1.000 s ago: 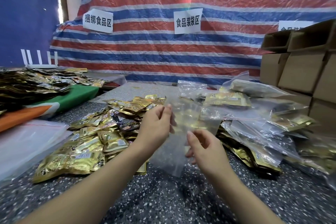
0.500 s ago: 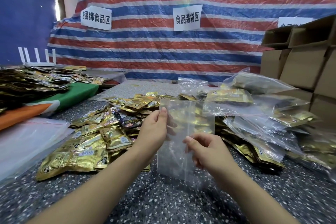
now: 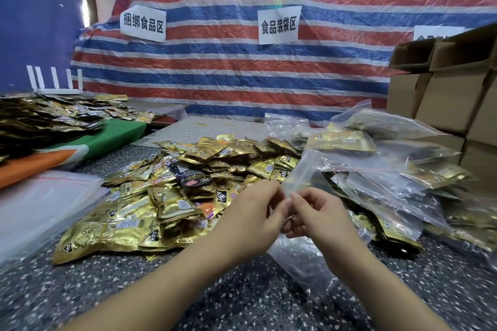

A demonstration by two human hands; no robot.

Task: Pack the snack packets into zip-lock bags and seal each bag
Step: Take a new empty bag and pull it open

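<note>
Empty clear zip-lock bag, thin, crinkled, blurred, pinched between left hand and right hand, fingertips curled tight on it; held above the table near its front edge, between loose gold snack packets and filled bags.

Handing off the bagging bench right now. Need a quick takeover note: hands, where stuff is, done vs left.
Left hand and right hand: both pinch one empty zip-lock bag in front of the person, above the speckled table. The bag holds no packets, and whether its mouth is open cannot be told.
Loose gold snack packets: heaped on the table, left of the hands.
Filled zip-lock bags: piled to the right, in front of the cardboard boxes.
Spare empty bags: stacked at far left.
Done: a pile of bags is packed.
Left: fill and seal the held bag, then work through the loose heap.
</note>
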